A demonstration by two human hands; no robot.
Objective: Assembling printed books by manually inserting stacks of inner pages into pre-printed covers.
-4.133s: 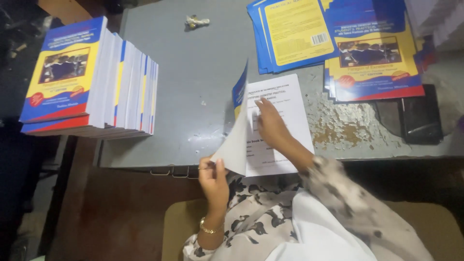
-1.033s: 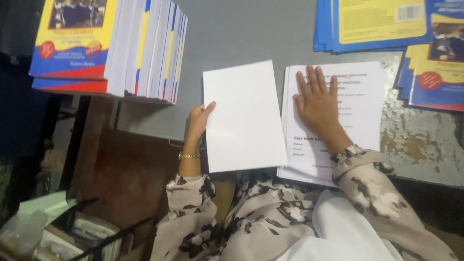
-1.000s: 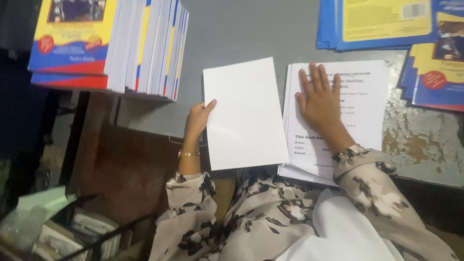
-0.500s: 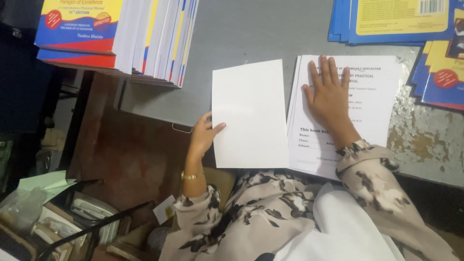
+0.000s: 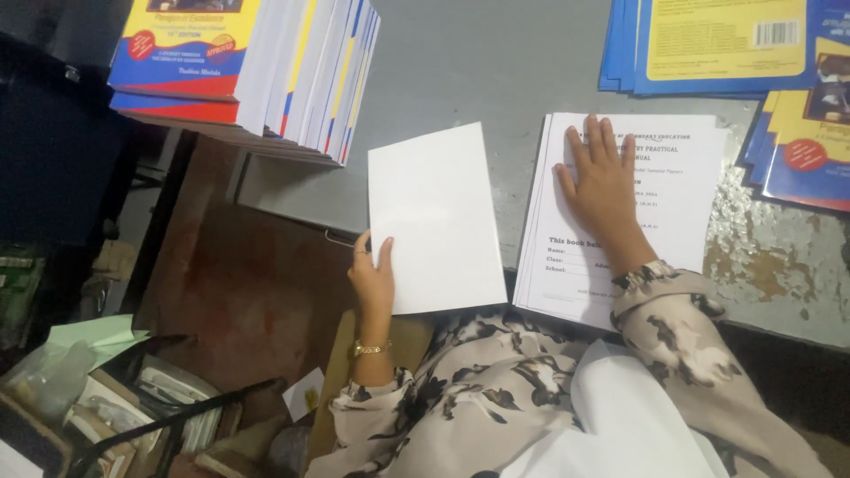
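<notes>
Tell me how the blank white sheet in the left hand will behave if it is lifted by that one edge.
The white sheet looks thin, so it will probably sag away from the left hand, which grips only its lower left edge. It seems light, likely easy to lift with those fingers alone. Part of it overhangs the grey table, so a push could slide it off.

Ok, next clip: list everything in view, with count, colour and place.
blank sheet: one, white, table's near edge, partly overhanging
printed stack: one, white with black text, right of the sheet
book pile: one, white page edges, blue-yellow-red covers, far left
loose covers: several, blue and yellow, far right
table: one, grey, worn at the right
clutter: papers and boxes, lower left, below the table
left hand: holds the blank sheet's left edge
right hand: flat on the printed stack
</notes>
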